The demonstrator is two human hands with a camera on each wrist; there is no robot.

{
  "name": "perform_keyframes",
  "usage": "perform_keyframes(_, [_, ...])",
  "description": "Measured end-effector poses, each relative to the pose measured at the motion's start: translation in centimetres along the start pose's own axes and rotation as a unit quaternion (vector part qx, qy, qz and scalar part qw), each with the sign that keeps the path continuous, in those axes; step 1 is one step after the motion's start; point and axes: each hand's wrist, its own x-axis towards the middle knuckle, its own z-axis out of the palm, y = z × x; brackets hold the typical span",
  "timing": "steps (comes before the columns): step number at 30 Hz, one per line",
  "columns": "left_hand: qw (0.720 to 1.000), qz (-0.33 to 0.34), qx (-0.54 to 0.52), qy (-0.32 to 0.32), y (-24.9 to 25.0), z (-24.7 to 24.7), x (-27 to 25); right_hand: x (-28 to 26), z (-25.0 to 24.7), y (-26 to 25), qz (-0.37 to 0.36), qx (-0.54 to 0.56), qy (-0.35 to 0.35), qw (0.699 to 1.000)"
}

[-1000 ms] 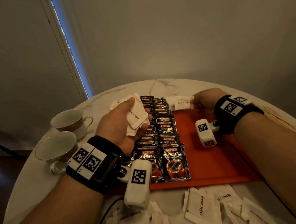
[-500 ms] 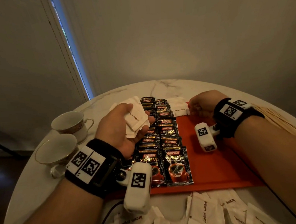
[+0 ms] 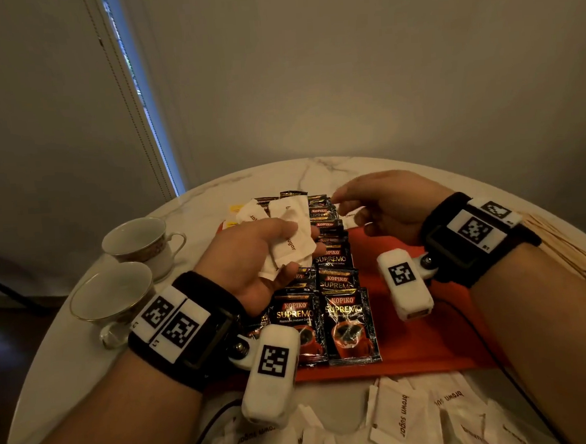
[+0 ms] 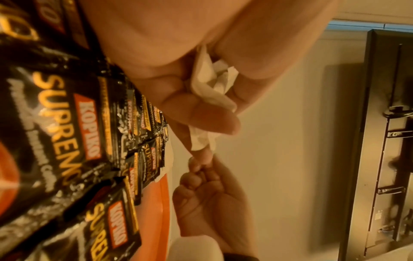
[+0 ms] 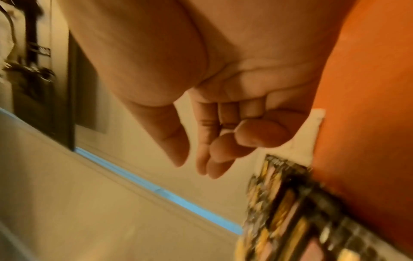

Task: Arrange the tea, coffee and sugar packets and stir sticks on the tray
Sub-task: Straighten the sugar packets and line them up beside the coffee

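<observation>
A left hand (image 3: 252, 258) clutches a wad of white sugar packets (image 3: 291, 237) at frame centre, fingers curled round them, above two rows of coffee sachets (image 3: 341, 308) on the orange tray (image 3: 439, 343). The right hand (image 3: 386, 205), empty with fingers loosely open, hovers upper right beside them. Best drawn one at a time and laid flat on bare tray right of the coffee. More sugar (image 3: 399, 417) lies along the bottom edge; stir sticks (image 3: 568, 253) at far right.

Your black coffee packets (image 3: 326, 288) overlap in two columns on orange tray (image 3: 412, 348), frame centre; white sugar packets (image 3: 403, 417) scattered along bottom edge.
</observation>
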Motion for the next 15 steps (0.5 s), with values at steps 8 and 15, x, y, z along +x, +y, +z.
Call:
perform_keyframes(8, [0.998, 0.022, 0.046, -0.027, -0.3, 0.4, -0.9, -2.6, 3.3, -1.5, -0.095, -0.034, -0.054, 0.993])
perform_keyframes(15, [0.999, 0.038, 0.004, 0.020, -0.2, 0.0, -0.2, -2.1, 2.6, -1.7, -0.127, 0.100, -0.008, 0.987])
